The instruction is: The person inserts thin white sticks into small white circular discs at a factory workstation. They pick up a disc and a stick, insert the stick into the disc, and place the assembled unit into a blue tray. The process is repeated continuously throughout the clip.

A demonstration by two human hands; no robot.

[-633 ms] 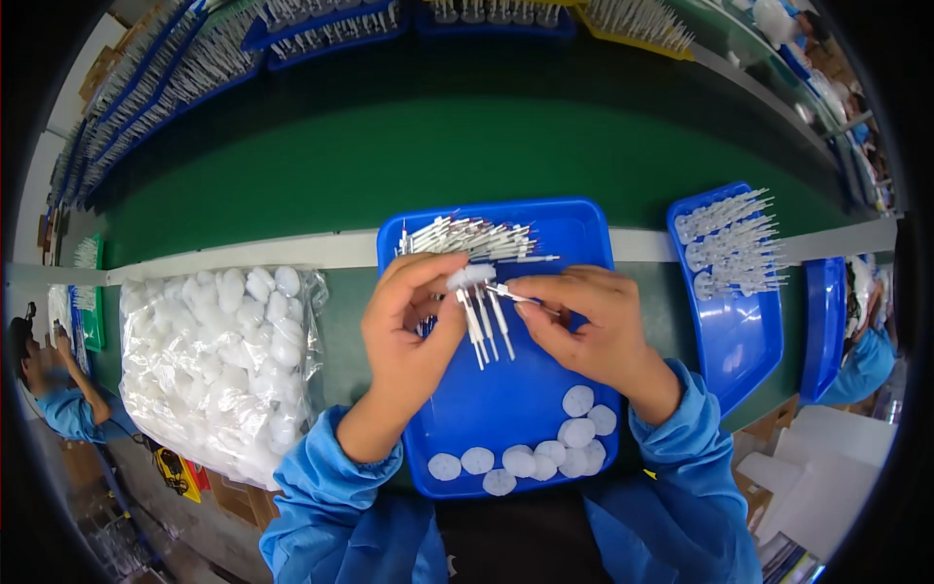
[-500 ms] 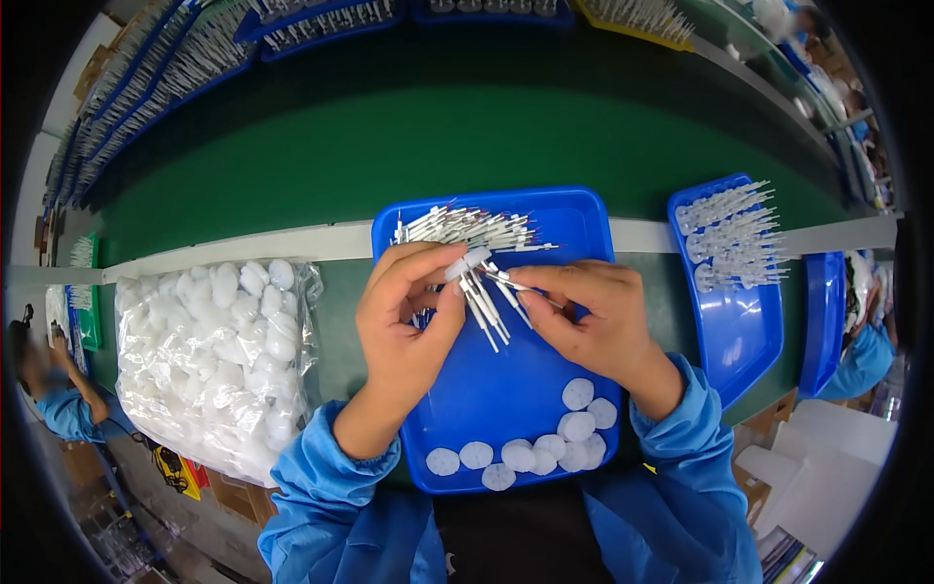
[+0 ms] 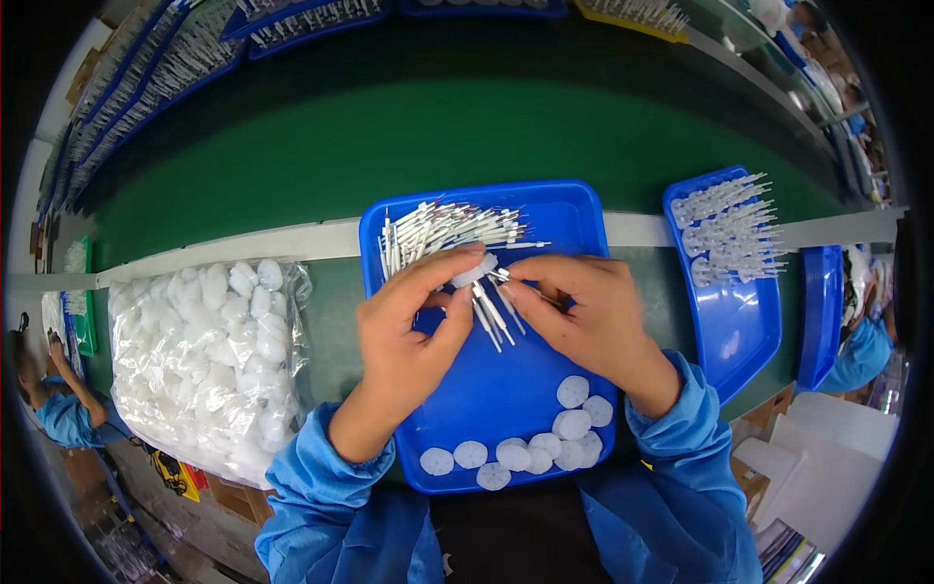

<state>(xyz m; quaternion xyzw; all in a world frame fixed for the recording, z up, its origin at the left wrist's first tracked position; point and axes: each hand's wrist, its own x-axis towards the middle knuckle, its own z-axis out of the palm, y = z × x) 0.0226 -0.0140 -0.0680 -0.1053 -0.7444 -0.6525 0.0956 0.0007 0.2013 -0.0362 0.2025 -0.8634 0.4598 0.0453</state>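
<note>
A blue tray (image 3: 506,394) lies in front of me. A heap of thin white pins (image 3: 443,231) fills its far end and several white round caps (image 3: 530,443) lie along its near edge. My left hand (image 3: 409,336) pinches a white round cap (image 3: 475,270) with several pins (image 3: 491,313) sticking out of it toward me. My right hand (image 3: 584,311) holds one thin pin at the cap's right side, fingertips almost touching those of the left hand.
A clear bag of white caps (image 3: 209,355) lies left of the tray. A second blue tray (image 3: 735,311) with finished pin clusters (image 3: 730,229) stands to the right, and another blue tray edge (image 3: 822,316) beyond it. A green conveyor belt (image 3: 438,117) runs behind. A person in blue (image 3: 58,409) works far left.
The capped bundle has tilted slightly and my right fingers have closed in on it; both hands stay over the tray's middle.
</note>
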